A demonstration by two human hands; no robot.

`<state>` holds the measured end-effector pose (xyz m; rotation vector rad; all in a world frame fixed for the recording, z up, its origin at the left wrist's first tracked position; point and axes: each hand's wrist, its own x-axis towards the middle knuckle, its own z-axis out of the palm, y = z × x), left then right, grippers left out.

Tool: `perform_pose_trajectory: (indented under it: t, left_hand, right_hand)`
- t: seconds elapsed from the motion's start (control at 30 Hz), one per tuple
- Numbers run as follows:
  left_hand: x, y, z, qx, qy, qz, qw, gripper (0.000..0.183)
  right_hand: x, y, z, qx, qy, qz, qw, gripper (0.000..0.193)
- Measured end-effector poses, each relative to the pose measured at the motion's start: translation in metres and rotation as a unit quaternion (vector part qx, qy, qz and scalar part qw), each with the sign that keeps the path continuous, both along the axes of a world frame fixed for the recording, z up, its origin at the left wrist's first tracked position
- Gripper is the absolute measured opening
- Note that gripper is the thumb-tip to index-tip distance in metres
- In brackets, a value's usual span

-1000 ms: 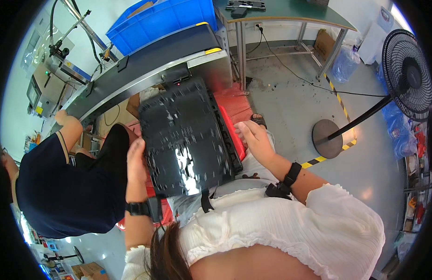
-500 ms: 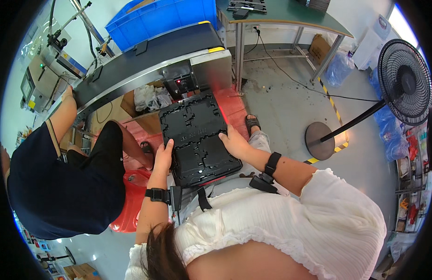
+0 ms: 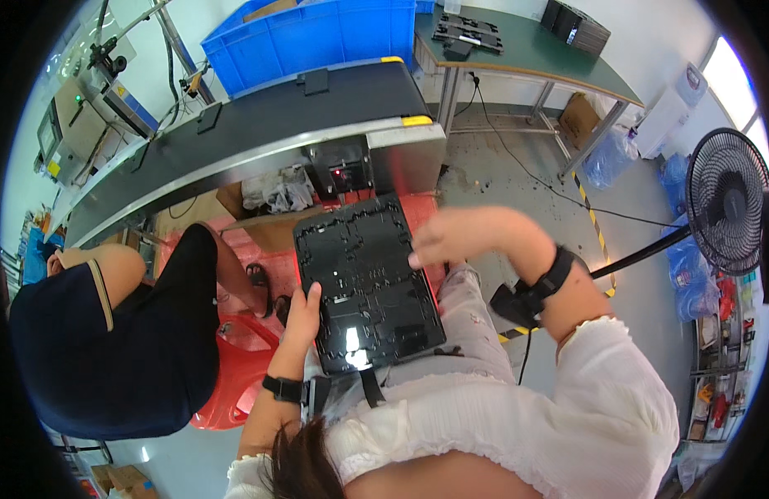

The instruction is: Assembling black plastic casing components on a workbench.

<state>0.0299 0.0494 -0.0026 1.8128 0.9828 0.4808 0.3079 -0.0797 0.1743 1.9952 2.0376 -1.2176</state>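
A black plastic tray (image 3: 364, 287) with moulded recesses is tilted over my lap, below the end of the conveyor. My left hand (image 3: 301, 314) grips its left edge, thumb on top and the other fingers hidden beneath. Beside the tray's upper right edge is my right hand (image 3: 455, 237), slightly blurred, with its fingers stretched out and nothing visible in them. On the dark conveyor belt (image 3: 268, 112) lie small flat black pieces, one near the far end (image 3: 315, 81) and another farther left (image 3: 209, 118).
Behind the conveyor stands a blue crate (image 3: 310, 46). A green table (image 3: 526, 54) at the back right holds black parts. A black fan (image 3: 725, 200) is on the right. To my left, a co-worker in dark clothes (image 3: 118, 349) sits on a red stool (image 3: 243, 366).
My right hand has let go of the tray's right edge and lifted away; my left hand keeps its hold. The co-worker's arm has drawn back from the conveyor. Flat black pieces have moved along the belt.
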Motion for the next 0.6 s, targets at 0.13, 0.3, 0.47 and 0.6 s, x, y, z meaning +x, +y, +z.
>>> perform_pose_trajectory:
  t: [0.13, 0.3, 0.47, 0.6]
  left_hand:
    - [0.006, 0.014, 0.058, -0.015, 0.115, -0.049, 0.992, 0.053]
    - [0.027, 0.084, 0.172, 0.107, 0.297, -0.278, 0.907, 0.036]
    - [0.102, 0.197, 0.214, 0.512, 0.063, -0.129, 0.847, 0.026]
    - [0.158, 0.282, 0.200, 0.626, 0.198, -0.019, 0.754, 0.042]
  right_hand:
    - [0.046, 0.073, 0.070, 0.326, 0.014, -0.041, 0.944, 0.035]
    - [0.101, 0.203, 0.070, 0.444, -0.199, -0.075, 0.870, 0.066]
    - [0.146, 0.273, 0.034, 0.209, -0.304, -0.147, 0.918, 0.104]
    - [0.171, 0.272, 0.037, 0.042, -0.237, -0.171, 0.955, 0.084]
